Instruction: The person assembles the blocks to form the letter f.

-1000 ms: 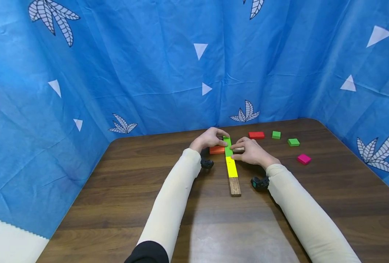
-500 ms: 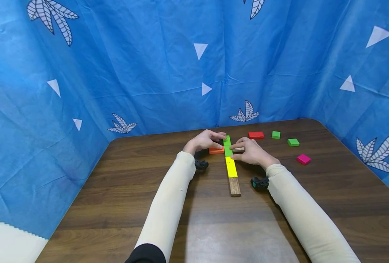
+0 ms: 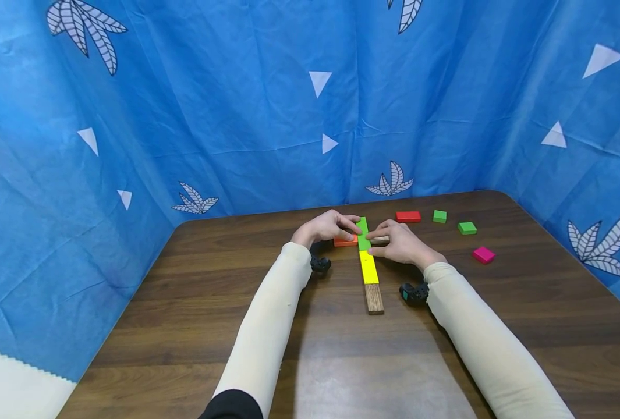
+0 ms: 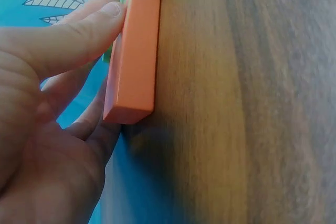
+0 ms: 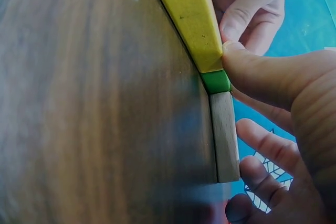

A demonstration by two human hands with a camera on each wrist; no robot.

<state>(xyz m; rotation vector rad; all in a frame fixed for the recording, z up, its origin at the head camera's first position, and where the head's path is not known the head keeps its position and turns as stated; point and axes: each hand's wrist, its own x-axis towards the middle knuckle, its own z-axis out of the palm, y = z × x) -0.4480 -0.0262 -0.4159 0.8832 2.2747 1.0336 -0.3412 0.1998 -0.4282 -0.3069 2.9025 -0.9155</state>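
A straight row of blocks runs away from me in the head view: a bare wood block [image 3: 374, 299], a yellow block [image 3: 369, 267] and green blocks [image 3: 364, 241]. An orange block [image 3: 343, 242] lies crosswise at the row's left. A pale wood block [image 5: 224, 140] lies crosswise at its right. My left hand [image 3: 326, 226] rests at the orange block, its thumb over the block's inner end and a finger touching the green. My right hand [image 3: 401, 242] has its thumb at the yellow-green joint, and its index finger touches the green; its other fingers hover by the pale block.
Towards the back right of the brown table [image 3: 199, 314] lie a red block [image 3: 408, 216], two small green blocks, one green block [image 3: 439, 216] farther back than the other green block [image 3: 467, 228], and a magenta block [image 3: 484, 255]. A blue curtain [image 3: 268, 116] hangs behind the table.
My left hand has drawn back left and slightly nearer, from the green row's far end to the orange block. The right hand and the blocks look unmoved.
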